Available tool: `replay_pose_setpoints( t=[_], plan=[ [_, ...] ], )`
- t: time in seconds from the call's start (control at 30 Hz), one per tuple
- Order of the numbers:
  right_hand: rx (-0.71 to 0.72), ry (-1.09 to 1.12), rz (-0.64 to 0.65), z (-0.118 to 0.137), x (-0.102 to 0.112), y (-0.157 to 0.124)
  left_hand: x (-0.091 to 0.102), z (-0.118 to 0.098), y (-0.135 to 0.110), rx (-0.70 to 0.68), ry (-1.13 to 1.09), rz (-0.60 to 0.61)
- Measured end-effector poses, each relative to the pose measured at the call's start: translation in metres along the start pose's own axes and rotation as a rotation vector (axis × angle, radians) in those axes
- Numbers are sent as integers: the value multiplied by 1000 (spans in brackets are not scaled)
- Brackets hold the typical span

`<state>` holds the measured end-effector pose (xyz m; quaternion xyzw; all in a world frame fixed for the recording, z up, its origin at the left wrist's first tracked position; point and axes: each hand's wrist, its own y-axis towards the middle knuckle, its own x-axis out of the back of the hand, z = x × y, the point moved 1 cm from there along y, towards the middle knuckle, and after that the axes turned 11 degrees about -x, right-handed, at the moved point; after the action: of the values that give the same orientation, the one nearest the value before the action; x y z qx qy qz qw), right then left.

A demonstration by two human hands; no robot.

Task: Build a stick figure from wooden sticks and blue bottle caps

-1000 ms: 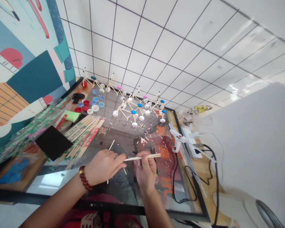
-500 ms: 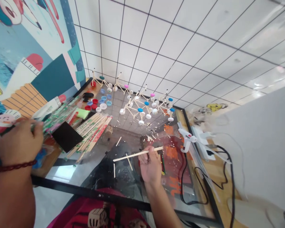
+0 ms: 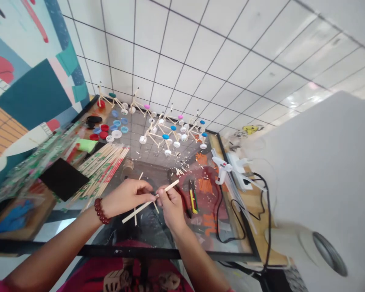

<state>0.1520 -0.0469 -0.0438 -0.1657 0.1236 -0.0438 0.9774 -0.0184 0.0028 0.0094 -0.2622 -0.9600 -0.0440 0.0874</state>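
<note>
R fingers point(image 3: 164, 198) pinching wood stick point(image 3: 136, 211), L fingers point(image 3: 144, 198) nr mid

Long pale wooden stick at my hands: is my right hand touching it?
Touching: in the head view, your right hand grips the long pale wooden stick, one end jutting out beyond it.

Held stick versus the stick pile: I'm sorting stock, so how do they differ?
The held stick is pale and looks unmarked; the stick pile shows green and red markings. The held stick is raised in the right hand, while the stick pile lies toward the table's left side. Both look long, thin and light-coloured.
</note>
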Motion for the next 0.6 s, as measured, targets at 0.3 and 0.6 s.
replay_pose_setpoints(
  t=[0.3,0.6],
  plan=[
    [51,-98,-47,-1,13,13,18,25,22,91,-79,254],
    [-43,-236,73,6,11,3,51,37,16,-34,106,-255]
  ],
)
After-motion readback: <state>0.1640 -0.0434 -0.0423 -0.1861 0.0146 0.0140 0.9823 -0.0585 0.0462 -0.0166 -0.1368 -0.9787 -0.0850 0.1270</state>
